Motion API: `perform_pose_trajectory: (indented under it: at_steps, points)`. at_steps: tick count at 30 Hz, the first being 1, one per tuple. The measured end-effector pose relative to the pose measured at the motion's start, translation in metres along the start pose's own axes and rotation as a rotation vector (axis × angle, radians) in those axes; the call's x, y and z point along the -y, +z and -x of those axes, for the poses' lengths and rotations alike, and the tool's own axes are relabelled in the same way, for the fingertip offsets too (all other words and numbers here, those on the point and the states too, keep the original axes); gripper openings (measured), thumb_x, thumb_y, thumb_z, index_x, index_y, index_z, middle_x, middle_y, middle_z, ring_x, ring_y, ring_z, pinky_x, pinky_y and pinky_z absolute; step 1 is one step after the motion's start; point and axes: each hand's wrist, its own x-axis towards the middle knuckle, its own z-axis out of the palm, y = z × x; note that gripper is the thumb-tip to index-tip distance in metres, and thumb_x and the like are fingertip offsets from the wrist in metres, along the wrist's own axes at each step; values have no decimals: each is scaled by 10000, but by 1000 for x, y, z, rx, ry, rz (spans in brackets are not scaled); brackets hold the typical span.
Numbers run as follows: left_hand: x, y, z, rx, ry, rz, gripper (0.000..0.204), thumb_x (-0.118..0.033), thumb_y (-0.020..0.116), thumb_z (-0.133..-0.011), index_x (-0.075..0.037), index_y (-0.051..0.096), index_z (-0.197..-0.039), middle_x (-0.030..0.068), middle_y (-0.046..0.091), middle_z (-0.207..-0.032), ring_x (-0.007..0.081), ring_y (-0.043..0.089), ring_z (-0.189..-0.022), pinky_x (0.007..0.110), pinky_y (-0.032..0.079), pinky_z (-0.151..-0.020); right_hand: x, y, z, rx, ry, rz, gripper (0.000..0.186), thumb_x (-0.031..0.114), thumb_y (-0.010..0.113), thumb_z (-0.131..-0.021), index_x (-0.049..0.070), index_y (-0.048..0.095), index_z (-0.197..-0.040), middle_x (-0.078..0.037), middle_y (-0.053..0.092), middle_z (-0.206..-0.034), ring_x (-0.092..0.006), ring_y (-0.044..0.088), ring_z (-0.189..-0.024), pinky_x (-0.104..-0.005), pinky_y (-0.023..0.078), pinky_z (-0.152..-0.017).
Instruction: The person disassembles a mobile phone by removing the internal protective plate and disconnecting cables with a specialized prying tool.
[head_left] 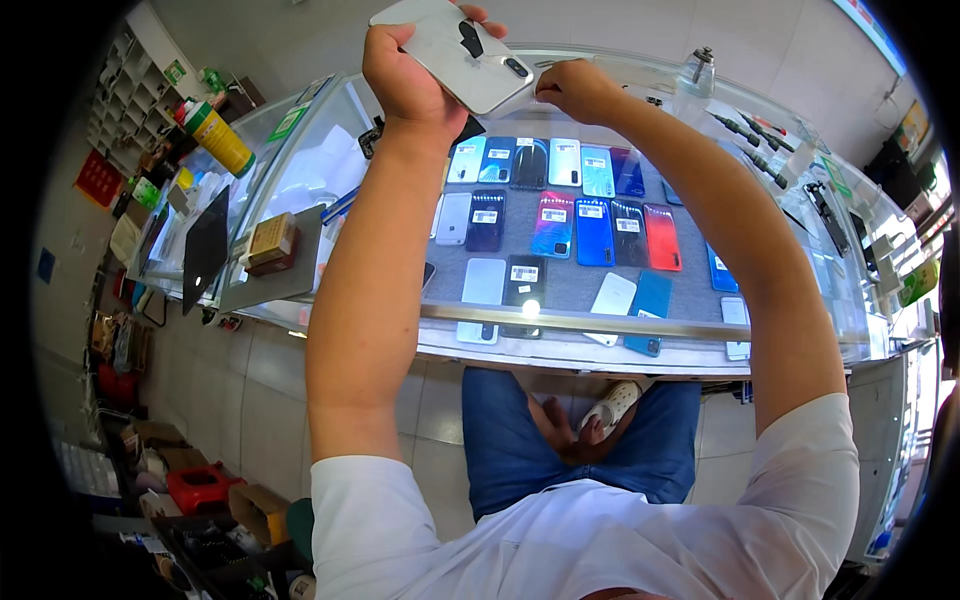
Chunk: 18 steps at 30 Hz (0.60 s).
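Observation:
My left hand [408, 85] grips a white smartphone [452, 62] above the far part of the glass counter. The phone is tilted, its back toward me. A dark camera block sits near one corner, and a black patch shows on its back. My right hand [582, 92] is closed just right of the phone's lower corner, its fingertips pinched together. Whatever those fingertips hold, if anything, I cannot make out. Several phones in different colours, such as a red phone [662, 238] and a blue phone [594, 232], lie in rows under the glass below my hands.
The glass counter [640, 326] spans the space before me. At left are a small box [272, 243], a dark flat panel [207, 250] and a yellow-green canister [220, 138]. To the right stand a glass bottle [697, 75] and several dark pen-like tools [738, 130].

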Motion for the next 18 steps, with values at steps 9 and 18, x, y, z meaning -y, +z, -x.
perform_pose_trajectory:
  at_steps: [9,18]
  points:
    - [4,17,10,10,-19,-96,624,-346,428,-819,24,585,-1297,216,687,-1089,406,688,-992,543,555,-885,-21,5,10,-32,-22,-76,230,93,640,-1016,86,827,-1150,-157,780,-1093,-313,719,-951,-419,574,-922]
    - [18,35,17,100,-58,-269,633,-342,422,-836,22,581,-1330,202,692,-1067,360,704,-962,499,575,-868,-22,-31,24,-137,133,-96,227,233,703,-972,56,822,-1049,-166,790,-1023,-315,742,-907,-426,583,-851]
